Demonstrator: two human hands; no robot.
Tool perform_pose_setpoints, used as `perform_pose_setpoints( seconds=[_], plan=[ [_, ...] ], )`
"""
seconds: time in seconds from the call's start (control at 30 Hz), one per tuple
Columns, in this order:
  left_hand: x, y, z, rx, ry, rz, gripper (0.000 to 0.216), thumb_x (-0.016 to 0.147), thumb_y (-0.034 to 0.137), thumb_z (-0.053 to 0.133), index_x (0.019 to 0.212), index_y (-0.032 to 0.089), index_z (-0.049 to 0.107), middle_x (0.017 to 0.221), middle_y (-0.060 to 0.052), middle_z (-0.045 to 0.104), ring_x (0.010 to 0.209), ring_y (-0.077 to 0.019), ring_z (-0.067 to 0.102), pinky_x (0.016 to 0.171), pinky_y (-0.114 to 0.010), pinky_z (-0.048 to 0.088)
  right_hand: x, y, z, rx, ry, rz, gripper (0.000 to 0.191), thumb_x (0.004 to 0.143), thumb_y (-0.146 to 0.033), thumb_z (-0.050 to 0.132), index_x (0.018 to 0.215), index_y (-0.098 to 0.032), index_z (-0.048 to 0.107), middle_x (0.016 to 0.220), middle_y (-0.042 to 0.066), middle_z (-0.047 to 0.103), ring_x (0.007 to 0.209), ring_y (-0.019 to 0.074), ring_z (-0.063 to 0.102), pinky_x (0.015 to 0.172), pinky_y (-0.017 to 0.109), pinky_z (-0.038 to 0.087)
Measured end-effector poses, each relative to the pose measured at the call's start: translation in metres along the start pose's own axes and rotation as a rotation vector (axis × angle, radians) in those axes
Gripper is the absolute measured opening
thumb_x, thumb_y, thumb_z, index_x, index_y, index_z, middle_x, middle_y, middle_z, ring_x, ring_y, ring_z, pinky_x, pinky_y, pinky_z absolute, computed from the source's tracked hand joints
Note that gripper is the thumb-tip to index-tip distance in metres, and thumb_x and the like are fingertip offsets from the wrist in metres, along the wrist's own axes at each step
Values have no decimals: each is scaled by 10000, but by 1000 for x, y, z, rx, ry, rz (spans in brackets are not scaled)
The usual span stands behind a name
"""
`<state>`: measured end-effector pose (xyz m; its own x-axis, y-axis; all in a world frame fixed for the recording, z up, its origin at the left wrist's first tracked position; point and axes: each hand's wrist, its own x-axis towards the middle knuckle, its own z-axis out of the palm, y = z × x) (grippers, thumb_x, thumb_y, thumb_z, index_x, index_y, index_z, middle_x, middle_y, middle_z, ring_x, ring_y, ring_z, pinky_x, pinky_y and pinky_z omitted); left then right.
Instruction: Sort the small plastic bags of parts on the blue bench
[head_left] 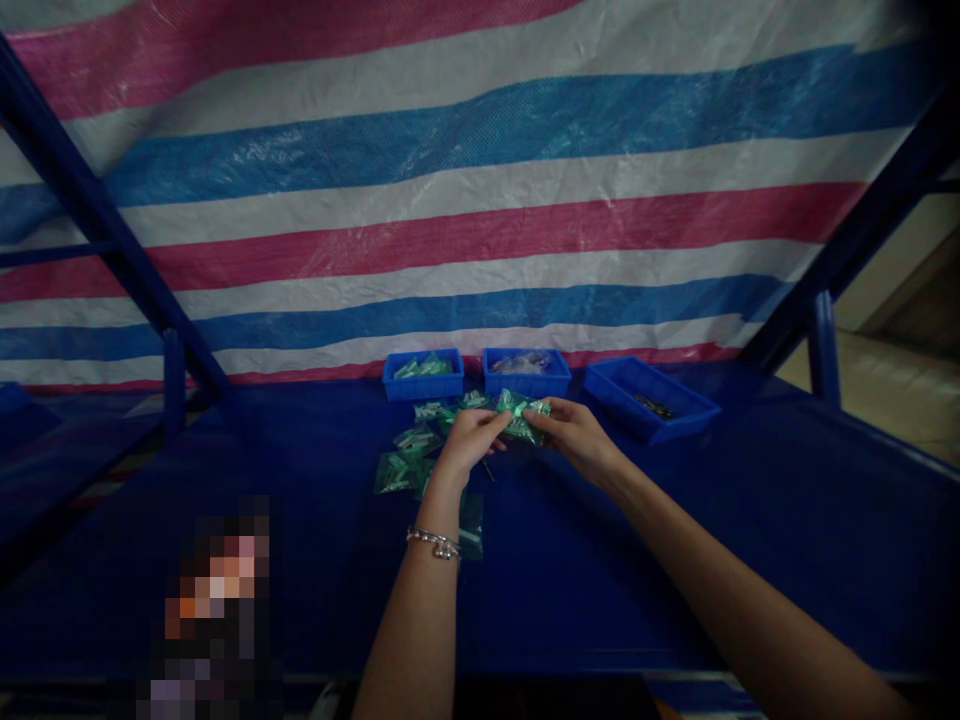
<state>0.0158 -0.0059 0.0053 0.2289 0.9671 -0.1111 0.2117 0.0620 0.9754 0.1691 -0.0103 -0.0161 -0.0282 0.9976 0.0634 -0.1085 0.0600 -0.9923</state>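
My left hand and my right hand meet above the blue table top, both pinching a small clear plastic bag with green contents. Several similar bags lie in a loose heap under and beyond my left hand. One flat clear bag lies near my left wrist, which wears a silver bead bracelet. A small dark pin-like item rests just below the gap between my hands.
Along the back of the table stand three blue plastic bins: one with green bags, one with clear bags, and one with small dark parts. Blue metal uprights frame a striped tarpaulin. A pixelated blurred patch covers the lower left.
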Motion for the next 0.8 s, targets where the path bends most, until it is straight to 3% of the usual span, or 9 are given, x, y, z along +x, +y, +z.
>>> perform_pose_setpoints(
  seconds=[0.23,0.53,0.8],
  plan=[
    [1,0,1,-39,2,35,239,715,338,597,698,101,622,611,-22,578,493,-55,489,456,-172,303,-3,-4,2,43,16,5,356,532,-421,742,708,-169,563,563,-29,544,477,82,444,447,228,282],
    [2,-2,3,-111,8,81,209,693,304,621,761,107,639,639,-24,596,518,-65,494,478,-176,321,-3,-2,1,39,-14,-7,355,586,-451,708,748,-169,566,576,-28,543,477,76,437,454,228,293],
    [5,-2,1,-144,51,123,156,676,264,630,703,110,623,573,0,563,515,-71,482,486,-184,325,-3,-1,1,32,-70,-7,328,645,-435,675,822,-173,591,615,-14,565,478,77,457,451,229,289]
  ],
)
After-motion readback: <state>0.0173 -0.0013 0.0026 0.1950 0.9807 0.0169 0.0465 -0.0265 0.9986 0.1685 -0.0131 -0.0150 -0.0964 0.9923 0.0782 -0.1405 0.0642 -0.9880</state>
